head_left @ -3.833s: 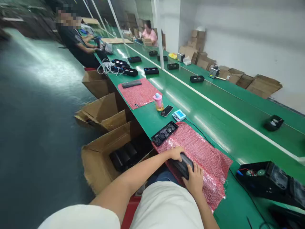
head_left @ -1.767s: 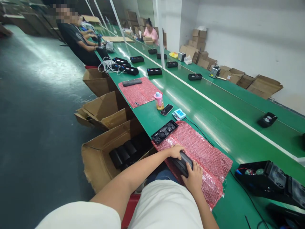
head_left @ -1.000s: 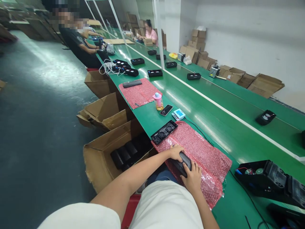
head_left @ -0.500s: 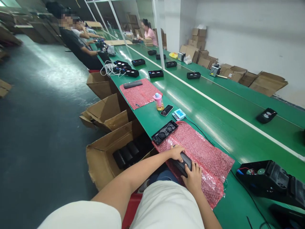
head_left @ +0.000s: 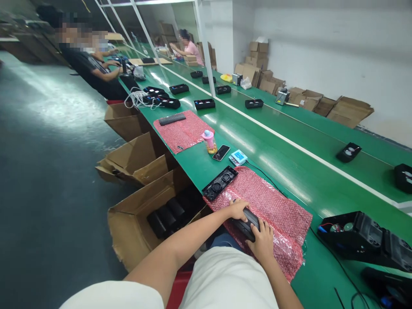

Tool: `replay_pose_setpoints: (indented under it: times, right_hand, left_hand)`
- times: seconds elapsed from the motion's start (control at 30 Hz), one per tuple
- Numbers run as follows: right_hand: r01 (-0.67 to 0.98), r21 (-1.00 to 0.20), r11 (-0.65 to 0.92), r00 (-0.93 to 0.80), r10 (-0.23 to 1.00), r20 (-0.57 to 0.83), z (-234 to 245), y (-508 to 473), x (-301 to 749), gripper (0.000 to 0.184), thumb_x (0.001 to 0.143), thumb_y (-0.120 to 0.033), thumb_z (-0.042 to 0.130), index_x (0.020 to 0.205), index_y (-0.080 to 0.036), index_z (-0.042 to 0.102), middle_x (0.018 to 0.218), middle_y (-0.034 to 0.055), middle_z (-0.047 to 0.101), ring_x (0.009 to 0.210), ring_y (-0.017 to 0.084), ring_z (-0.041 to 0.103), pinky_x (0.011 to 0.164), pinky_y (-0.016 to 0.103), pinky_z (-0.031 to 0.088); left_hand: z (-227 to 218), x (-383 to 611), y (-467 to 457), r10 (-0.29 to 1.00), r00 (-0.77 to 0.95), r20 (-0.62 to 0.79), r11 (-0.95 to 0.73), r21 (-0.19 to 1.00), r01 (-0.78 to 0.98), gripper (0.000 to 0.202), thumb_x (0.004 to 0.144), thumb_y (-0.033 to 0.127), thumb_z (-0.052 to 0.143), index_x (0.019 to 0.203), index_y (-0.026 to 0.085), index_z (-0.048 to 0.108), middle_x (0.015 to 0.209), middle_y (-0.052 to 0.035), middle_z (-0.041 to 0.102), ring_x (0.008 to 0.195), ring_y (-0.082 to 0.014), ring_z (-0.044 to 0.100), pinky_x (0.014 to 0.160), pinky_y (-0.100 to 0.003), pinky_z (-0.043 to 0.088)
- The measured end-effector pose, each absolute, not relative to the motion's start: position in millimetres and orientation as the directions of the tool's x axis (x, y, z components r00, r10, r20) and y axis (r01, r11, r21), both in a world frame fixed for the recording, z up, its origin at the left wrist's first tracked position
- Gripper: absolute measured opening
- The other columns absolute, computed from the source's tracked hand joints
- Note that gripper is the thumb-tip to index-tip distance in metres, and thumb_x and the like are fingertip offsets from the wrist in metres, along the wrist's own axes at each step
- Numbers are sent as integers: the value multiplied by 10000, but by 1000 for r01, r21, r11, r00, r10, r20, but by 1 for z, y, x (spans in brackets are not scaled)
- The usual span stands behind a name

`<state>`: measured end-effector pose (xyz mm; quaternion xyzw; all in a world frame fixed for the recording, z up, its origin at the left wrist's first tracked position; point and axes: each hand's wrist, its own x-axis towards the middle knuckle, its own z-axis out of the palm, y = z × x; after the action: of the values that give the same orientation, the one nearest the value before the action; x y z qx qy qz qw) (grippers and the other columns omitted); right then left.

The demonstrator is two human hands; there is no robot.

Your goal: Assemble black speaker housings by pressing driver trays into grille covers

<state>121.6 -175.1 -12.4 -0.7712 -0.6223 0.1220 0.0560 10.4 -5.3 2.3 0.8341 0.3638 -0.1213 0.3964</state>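
On the near pink bubble wrap [head_left: 280,206] lies a long black speaker casing [head_left: 247,223], rounded on top. My left hand [head_left: 238,210] grips its far end, fingers curled over it. At the near end my right hand [head_left: 263,238] is closed around the casing, thumb and fingers pressing on it. The casing's underside is hidden. Beyond my left hand, a black panel with two round speaker drivers [head_left: 220,183] lies across the wrap's far corner. A small white device with a blue screen [head_left: 238,157] sits past the wrap, a black cable running from it.
A phone [head_left: 221,152] and a pink-lidded cup [head_left: 210,141] stand farther along the green table [head_left: 189,165]. Open black speaker housings [head_left: 363,236] are at the right. Cardboard boxes [head_left: 128,210] line the table's left edge. A co-worker in black [head_left: 93,73] sits at the far left.
The view has shifted slightly, so the background sits farther left. Both hands keep their hold on the casing, which has barely moved on the wrap.
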Motion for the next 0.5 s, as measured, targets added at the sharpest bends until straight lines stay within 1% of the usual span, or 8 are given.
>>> replay_pose_setpoints:
  times: [0.07, 0.13, 0.17, 0.23, 0.3, 0.37, 0.43, 0.5]
  right_hand:
    - [934, -251, -255, 227, 964, -136, -12, -172, 119, 705, 636, -299, 719, 1297, -284, 475, 1374, 129, 392, 1243, 332, 338, 1005, 466, 214]
    - [916, -277, -289, 253, 954, -159, -12, -166, 118, 899, 554, -209, 738, 1374, -252, 371, 1367, 183, 373, 1228, 379, 345, 983, 516, 213]
    - [906, -302, -297, 255, 952, -172, -12, -162, 119, 979, 495, -158, 744, 1385, -254, 351, 1356, 194, 379, 1210, 402, 358, 971, 534, 217]
    - [875, -383, -295, 235, 952, -196, -11, -156, 126, 1048, 398, -94, 738, 1365, -286, 385, 1302, 173, 439, 1155, 416, 413, 955, 538, 241]
    - [821, -488, -296, 225, 954, -200, -9, -151, 136, 1035, 357, -96, 730, 1327, -309, 441, 1228, 135, 507, 1110, 401, 459, 950, 516, 274]
    - [736, -598, -317, 254, 948, -190, -6, -148, 147, 993, 349, -150, 731, 1297, -301, 480, 1173, 108, 551, 1083, 381, 489, 944, 497, 314]
    - [618, -705, -348, 314, 931, -184, -2, -144, 160, 904, 381, -256, 729, 1260, -261, 518, 1115, 88, 596, 1025, 347, 541, 910, 471, 380]
    - [488, -790, -372, 390, 902, -184, 5, -136, 172, 756, 487, -435, 671, 1198, -203, 561, 981, 74, 650, 892, 305, 608, 824, 443, 457]
  left_hand:
    - [-2, 9, -6, 543, 707, -453, -371, 626, 686, 341, 822, 386, 587, 1077, 160, 568, 1189, -82, 525, 1199, -285, 407, 1006, -553, 279]
    - [-6, 7, -6, 598, 695, -399, -300, 693, 656, 326, 843, 369, 568, 1089, 155, 561, 1185, -85, 532, 1160, -266, 454, 982, -529, 337]
    - [-8, 6, -6, 633, 680, -369, -257, 729, 635, 327, 855, 359, 557, 1110, 154, 549, 1187, -87, 533, 1127, -252, 485, 957, -508, 379]
    - [-12, 0, -4, 713, 626, -315, -162, 795, 584, 334, 873, 348, 535, 1146, 157, 528, 1188, -87, 534, 1056, -231, 536, 893, -456, 453]
    - [-16, -13, 0, 786, 550, -282, -66, 846, 529, 331, 879, 343, 527, 1153, 157, 524, 1175, -86, 541, 1007, -216, 561, 844, -420, 489]
    - [-20, -32, 5, 845, 457, -279, 27, 874, 484, 326, 880, 337, 529, 1151, 157, 523, 1160, -86, 548, 989, -209, 568, 826, -410, 500]
    - [-24, -57, 10, 886, 348, -307, 125, 879, 460, 324, 880, 330, 532, 1155, 159, 519, 1155, -88, 550, 984, -204, 570, 819, -409, 503]
    - [-29, -86, 12, 906, 223, -359, 232, 864, 446, 321, 880, 330, 531, 1153, 161, 520, 1155, -86, 550, 983, -203, 571, 818, -407, 504]
